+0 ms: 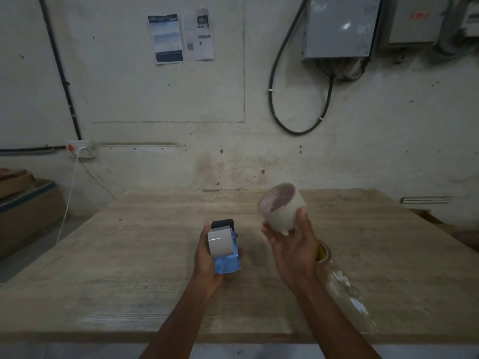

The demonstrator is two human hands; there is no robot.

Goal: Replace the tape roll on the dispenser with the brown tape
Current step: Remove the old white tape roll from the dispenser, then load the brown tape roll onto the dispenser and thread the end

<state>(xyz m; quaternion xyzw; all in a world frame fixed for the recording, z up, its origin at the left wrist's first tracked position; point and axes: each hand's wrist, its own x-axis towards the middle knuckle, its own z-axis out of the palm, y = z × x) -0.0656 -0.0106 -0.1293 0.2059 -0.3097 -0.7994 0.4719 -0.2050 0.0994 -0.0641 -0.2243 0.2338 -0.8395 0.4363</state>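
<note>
My left hand grips a blue tape dispenser above the wooden table. A pale grey-brown roll sits on the dispenser's hub, with a black part beyond it. My right hand holds up a second roll, pale outside with a pinkish core, tilted so its hole faces me. It hangs to the right of the dispenser and apart from it. A yellowish-brown tape roll lies on the table, mostly hidden behind my right wrist.
The table's far edge meets a stained wall with a socket and a white cable. Cardboard boxes stand on the floor at left. A worn, shiny patch marks the tabletop at right.
</note>
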